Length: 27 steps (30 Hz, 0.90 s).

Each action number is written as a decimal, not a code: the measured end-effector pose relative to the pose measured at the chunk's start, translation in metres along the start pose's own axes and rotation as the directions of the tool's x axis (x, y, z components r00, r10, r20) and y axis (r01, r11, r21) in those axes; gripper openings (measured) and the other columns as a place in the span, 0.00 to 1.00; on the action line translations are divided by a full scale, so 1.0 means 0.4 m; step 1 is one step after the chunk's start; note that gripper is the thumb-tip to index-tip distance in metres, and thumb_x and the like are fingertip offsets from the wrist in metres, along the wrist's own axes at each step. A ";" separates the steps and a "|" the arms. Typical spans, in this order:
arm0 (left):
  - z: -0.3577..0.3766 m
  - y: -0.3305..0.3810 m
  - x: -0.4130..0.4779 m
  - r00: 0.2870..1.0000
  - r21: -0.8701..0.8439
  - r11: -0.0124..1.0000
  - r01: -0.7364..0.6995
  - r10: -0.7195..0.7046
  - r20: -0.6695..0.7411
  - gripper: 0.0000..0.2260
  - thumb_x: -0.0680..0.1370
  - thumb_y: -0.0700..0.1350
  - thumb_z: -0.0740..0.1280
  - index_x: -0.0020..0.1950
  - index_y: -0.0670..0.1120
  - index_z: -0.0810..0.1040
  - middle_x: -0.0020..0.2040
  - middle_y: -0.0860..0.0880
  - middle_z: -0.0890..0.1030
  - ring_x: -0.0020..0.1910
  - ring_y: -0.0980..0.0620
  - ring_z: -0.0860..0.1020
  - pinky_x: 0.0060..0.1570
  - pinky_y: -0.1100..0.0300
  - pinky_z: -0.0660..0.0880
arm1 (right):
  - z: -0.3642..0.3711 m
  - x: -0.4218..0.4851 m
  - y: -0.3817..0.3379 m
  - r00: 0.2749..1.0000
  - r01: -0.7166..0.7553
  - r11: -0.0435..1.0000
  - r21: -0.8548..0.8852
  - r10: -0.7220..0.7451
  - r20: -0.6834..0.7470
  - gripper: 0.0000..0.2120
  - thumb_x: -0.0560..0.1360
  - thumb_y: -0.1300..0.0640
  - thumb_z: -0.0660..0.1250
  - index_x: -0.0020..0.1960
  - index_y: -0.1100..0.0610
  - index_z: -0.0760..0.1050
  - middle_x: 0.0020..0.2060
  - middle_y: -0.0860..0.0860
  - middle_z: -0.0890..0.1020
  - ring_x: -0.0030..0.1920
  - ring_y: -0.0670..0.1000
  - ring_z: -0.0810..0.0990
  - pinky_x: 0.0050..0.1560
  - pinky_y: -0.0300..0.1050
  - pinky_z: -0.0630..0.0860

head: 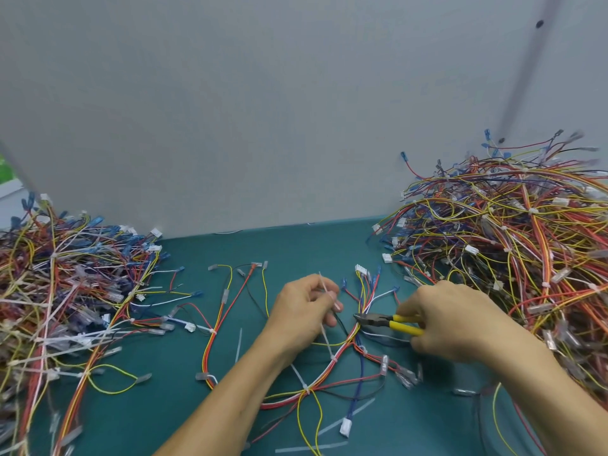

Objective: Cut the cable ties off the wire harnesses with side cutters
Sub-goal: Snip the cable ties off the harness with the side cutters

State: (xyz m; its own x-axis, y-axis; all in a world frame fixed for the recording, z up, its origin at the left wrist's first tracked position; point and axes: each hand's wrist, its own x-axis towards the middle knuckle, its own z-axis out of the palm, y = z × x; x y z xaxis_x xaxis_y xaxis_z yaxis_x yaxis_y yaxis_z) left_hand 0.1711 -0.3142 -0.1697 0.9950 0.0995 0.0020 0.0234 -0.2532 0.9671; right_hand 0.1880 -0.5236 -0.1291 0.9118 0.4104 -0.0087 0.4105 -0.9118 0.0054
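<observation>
A wire harness of red, yellow, white and blue wires lies spread on the green mat, between my two hands. My left hand pinches a white cable tie that stands up between its fingers. My right hand grips the yellow handles of the side cutters. The dark jaws of the cutters point left and sit at the harness bundle just right of my left hand. Two more white ties remain on the harness lower down.
A large heap of harnesses fills the right side, another heap the left. A second loose harness lies left of my left hand. Cut tie strips lie on the mat near the front. A grey wall stands behind.
</observation>
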 end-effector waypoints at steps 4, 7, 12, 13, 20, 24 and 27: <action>-0.027 0.026 -0.019 0.997 -0.006 0.999 -0.037 0.037 0.066 0.14 0.75 0.31 0.56 0.43 0.47 0.77 0.34 0.49 0.81 0.31 0.53 0.77 0.32 0.62 0.73 | -0.013 -0.012 -0.003 0.997 -0.013 0.998 0.062 0.009 0.077 0.22 0.69 0.44 0.65 0.62 0.42 0.67 0.49 0.49 0.74 0.52 0.55 0.76 0.46 0.46 0.71; -0.028 0.027 -0.042 0.988 0.097 0.992 -0.079 0.065 0.143 0.12 0.70 0.37 0.57 0.38 0.50 0.78 0.32 0.53 0.76 0.31 0.53 0.72 0.35 0.60 0.70 | -0.026 -0.027 -0.004 0.992 -0.004 0.997 0.076 -0.005 0.123 0.18 0.69 0.45 0.65 0.58 0.44 0.69 0.47 0.48 0.75 0.49 0.54 0.76 0.46 0.46 0.74; -0.015 -0.001 -0.074 0.941 0.203 0.959 -0.199 0.129 0.314 0.12 0.67 0.40 0.68 0.43 0.57 0.79 0.37 0.56 0.72 0.28 0.60 0.63 0.32 0.66 0.63 | -0.027 -0.078 0.006 0.995 0.006 0.999 -0.039 -0.002 0.100 0.15 0.69 0.46 0.63 0.56 0.43 0.73 0.46 0.48 0.77 0.51 0.54 0.78 0.42 0.43 0.73; -0.013 -0.005 -0.074 0.935 0.240 0.944 -0.226 0.141 0.327 0.13 0.67 0.40 0.73 0.44 0.58 0.80 0.38 0.57 0.73 0.27 0.60 0.64 0.32 0.67 0.63 | -0.023 -0.091 0.007 0.996 0.018 0.998 -0.057 -0.013 0.091 0.15 0.69 0.47 0.62 0.55 0.43 0.73 0.46 0.48 0.76 0.52 0.54 0.78 0.42 0.43 0.72; 0.011 -0.016 -0.061 0.938 0.295 0.913 -0.283 0.200 0.282 0.03 0.72 0.44 0.74 0.45 0.49 0.85 0.34 0.64 0.78 0.31 0.64 0.71 0.37 0.68 0.66 | 0.004 -0.149 -0.019 0.997 0.068 0.996 -0.052 -0.069 -0.021 0.21 0.70 0.47 0.60 0.64 0.40 0.69 0.53 0.42 0.74 0.60 0.50 0.75 0.51 0.44 0.73; 0.006 -0.020 -0.058 0.942 0.277 0.929 -0.245 0.162 0.293 0.07 0.72 0.42 0.73 0.42 0.55 0.83 0.35 0.62 0.78 0.30 0.57 0.67 0.36 0.59 0.70 | 0.017 -0.156 -0.024 0.997 0.060 0.995 -0.077 -0.064 -0.046 0.19 0.71 0.47 0.60 0.62 0.43 0.71 0.53 0.43 0.74 0.59 0.50 0.75 0.50 0.45 0.73; -0.001 -0.017 -0.055 0.921 0.267 0.929 -0.255 0.149 0.360 0.11 0.70 0.39 0.75 0.44 0.56 0.82 0.38 0.59 0.79 0.27 0.60 0.64 0.33 0.65 0.64 | 0.020 -0.158 -0.022 0.996 0.055 0.994 -0.093 -0.061 -0.065 0.17 0.71 0.47 0.60 0.60 0.44 0.71 0.50 0.43 0.73 0.58 0.51 0.75 0.47 0.45 0.72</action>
State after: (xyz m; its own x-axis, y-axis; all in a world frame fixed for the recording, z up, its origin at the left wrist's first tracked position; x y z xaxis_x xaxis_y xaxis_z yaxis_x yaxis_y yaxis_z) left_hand 0.1491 -0.3141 -0.1763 0.9547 -0.2925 0.0549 -0.2063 -0.5178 0.8303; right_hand 0.1268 -0.5416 -0.1366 0.8833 0.4654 0.0557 0.4591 -0.8830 0.0975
